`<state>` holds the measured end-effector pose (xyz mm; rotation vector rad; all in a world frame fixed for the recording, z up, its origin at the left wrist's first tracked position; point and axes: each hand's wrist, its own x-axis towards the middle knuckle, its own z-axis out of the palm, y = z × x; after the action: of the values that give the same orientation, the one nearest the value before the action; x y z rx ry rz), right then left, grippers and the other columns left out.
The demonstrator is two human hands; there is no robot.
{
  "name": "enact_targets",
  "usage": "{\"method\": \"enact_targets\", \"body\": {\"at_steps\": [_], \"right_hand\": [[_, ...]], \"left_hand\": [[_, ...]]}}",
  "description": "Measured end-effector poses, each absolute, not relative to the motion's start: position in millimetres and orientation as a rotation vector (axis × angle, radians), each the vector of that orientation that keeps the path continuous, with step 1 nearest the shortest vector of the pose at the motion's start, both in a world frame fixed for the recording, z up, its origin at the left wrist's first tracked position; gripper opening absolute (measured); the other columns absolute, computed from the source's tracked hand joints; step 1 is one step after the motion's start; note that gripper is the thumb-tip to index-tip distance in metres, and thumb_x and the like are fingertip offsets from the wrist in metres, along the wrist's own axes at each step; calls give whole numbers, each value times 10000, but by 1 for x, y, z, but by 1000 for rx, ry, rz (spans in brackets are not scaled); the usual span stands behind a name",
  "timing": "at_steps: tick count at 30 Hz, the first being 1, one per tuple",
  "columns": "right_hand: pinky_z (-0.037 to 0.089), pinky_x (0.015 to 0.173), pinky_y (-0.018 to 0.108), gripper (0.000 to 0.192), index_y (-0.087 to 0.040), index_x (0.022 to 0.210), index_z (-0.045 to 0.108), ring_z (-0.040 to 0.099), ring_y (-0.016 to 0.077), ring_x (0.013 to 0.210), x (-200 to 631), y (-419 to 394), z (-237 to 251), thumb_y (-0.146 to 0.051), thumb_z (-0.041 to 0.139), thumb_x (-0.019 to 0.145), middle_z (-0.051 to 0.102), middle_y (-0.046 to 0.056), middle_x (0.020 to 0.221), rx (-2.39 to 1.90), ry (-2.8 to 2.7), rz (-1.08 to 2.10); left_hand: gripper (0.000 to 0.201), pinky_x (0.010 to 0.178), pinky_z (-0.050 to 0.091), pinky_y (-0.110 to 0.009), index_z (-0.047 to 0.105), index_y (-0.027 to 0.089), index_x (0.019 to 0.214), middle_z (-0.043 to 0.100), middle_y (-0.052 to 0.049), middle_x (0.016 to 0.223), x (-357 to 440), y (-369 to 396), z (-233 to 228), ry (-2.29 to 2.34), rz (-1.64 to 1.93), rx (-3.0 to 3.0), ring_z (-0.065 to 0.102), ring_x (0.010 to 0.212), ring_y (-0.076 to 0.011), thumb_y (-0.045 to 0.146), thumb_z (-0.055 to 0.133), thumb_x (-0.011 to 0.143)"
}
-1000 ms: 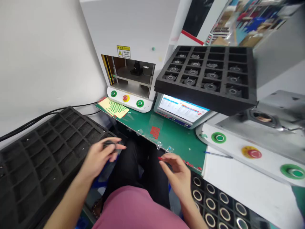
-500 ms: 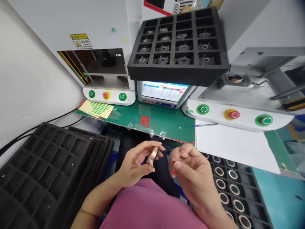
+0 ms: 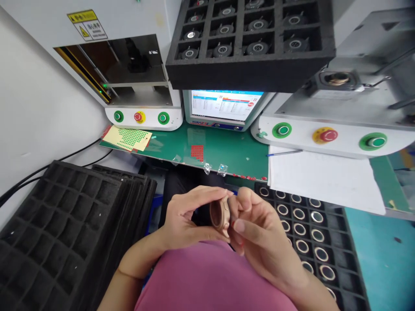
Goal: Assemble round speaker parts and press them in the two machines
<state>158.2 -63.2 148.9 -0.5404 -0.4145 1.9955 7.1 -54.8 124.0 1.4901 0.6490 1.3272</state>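
In front of my lap, my left hand [image 3: 186, 218] grips a rose-gold watch case [image 3: 223, 214] by its rim, between the thumb below and the fingers above. The case stands on edge, its round hollow facing left and a side button showing. My right hand [image 3: 262, 229] is right up against the case's right side, thumb and forefinger pinched together. A small red piece [image 3: 233, 223], like a sticker, shows at the thumb tip. More red shows lower down by the other fingers; its shape is too small to make out.
A red sticker sheet [image 3: 197, 153] and yellow card [image 3: 128, 138] lie on the green bench [image 3: 227, 147]. Foam trays [image 3: 74, 207] are stacked left; a tray of ringed parts [image 3: 345, 246] sits right. Another foam tray [image 3: 249, 75] with watch parts overhangs the monitor [image 3: 223, 108], between two button-operated machines.
My left hand has turned the watch case, so its hollow now shows, and moved it rightward. The hands have come together, with my right fingers now against the case. The view has tilted lower.
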Motion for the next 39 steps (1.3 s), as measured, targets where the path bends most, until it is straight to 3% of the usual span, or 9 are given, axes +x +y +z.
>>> {"method": "enact_targets", "body": {"at_steps": [7,13,21,24,28,32,36,39], "right_hand": [[496,382,72,235,-219,738,567,595,43,471,161,-68,150,-71,748,766,648,-79,658,-519,-415,1990],[505,388,80,227,-223,751,571,598,44,484,162,-69,151,-63,730,780,650,-82,679,-552,-467,1951],[502,374,103,245,-225,738,553,577,50,467,164,-69,153,-72,744,767,639,-85,671,-614,-499,1926],[481,371,106,279,-231,758,538,580,60,482,164,-67,151,-121,793,738,629,-86,650,-637,-454,1990],[467,436,119,383,-247,839,526,580,57,496,158,-64,145,-226,871,672,619,-85,649,-612,-412,2097],[493,495,195,477,-236,846,511,571,84,542,148,-61,140,-356,905,604,594,-66,704,-679,-414,2138],[405,487,188,457,-229,818,509,460,68,527,145,-60,138,-461,861,641,520,-74,664,-791,-487,2032],[409,523,212,447,-239,854,531,507,107,619,150,-58,135,-538,806,669,550,-43,733,-883,-467,1898]], "left_hand": [[682,872,548,-323,623,224,1310,753,-94,1018,7,-53,126,654,1373,1632,670,987,-201,214,868,673],[663,877,536,-347,600,207,1332,756,-56,870,7,-49,129,618,1412,1730,683,899,-184,230,841,715],[667,859,557,-349,598,157,1325,753,-95,960,2,-49,136,647,1408,1892,684,923,-192,211,841,706],[674,866,559,-359,585,180,1345,746,-110,1033,1,-48,136,641,1396,1909,683,951,-201,228,831,719],[680,887,554,-352,585,211,1351,758,-77,969,3,-48,131,591,1353,1732,678,940,-191,231,835,718],[657,886,559,-328,635,278,1300,736,-82,1136,3,-52,128,657,1310,1540,681,1004,-212,297,859,683],[592,909,556,-296,644,300,1289,731,-77,1163,5,-55,132,727,1234,1284,704,1003,-205,335,829,728],[600,777,596,-256,615,286,1322,723,-107,1173,6,-53,135,673,1132,947,730,910,-191,379,800,758]]}}
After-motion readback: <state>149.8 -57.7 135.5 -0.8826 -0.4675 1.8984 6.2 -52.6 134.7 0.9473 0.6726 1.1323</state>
